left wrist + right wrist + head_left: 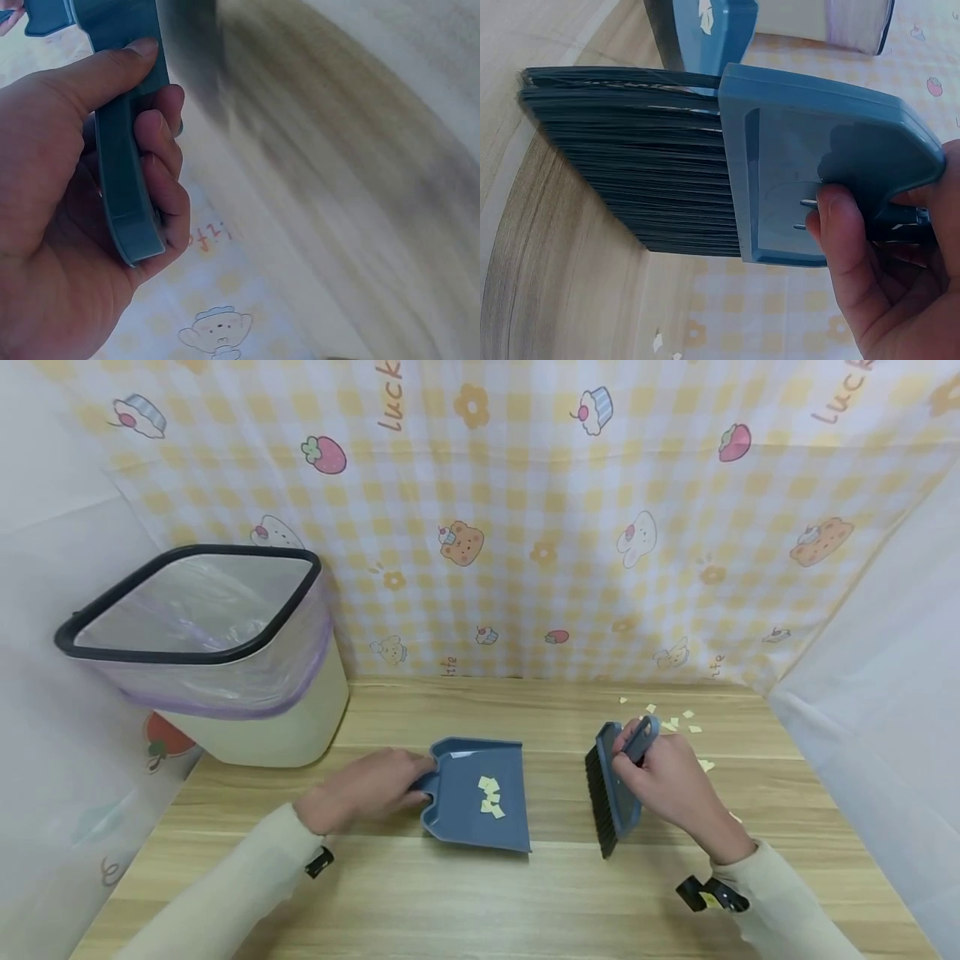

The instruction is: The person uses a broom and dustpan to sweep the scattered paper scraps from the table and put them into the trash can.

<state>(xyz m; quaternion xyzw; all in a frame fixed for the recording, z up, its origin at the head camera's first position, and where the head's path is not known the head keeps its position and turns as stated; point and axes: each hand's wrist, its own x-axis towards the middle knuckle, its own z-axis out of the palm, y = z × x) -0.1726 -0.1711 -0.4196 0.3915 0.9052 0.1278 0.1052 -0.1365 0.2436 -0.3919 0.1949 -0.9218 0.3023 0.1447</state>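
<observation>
Dustpan: the blue-grey pan (459,793) is my landmark; from the head camera I see it over the near-middle of the worktop (465,906), its open lip to the right and its handle to the left; I can't tell whether the lip touches the wood.
Scraps in the pan: a small cluster of pale yellow paper scraps (489,786) lies inside the dustpan, around the middle of its floor.
Left hand: at the dustpan's left side, the left hand (375,787) grips the handle; in the left wrist view I see the thumb along it and the fingers curled round it.
Brush: to the right of the dustpan and apart from it, the blue-grey brush (622,793) has its dark bristles (600,806) on the side facing the pan; contact with the wood I can't judge.
Right hand: further right of the dustpan, the right hand (667,777) holds the brush by its handle, fingers closed round it.
Loose scraps: more yellow pieces (688,714) lie scattered beyond the brush, right of and farther back than the dustpan.
Bin: a cream bin (247,743) with a black rim and clear, purple-edged liner stands behind and left of the dustpan.
Backdrop: a yellow-checked cloth (510,597) hangs behind the dustpan.
</observation>
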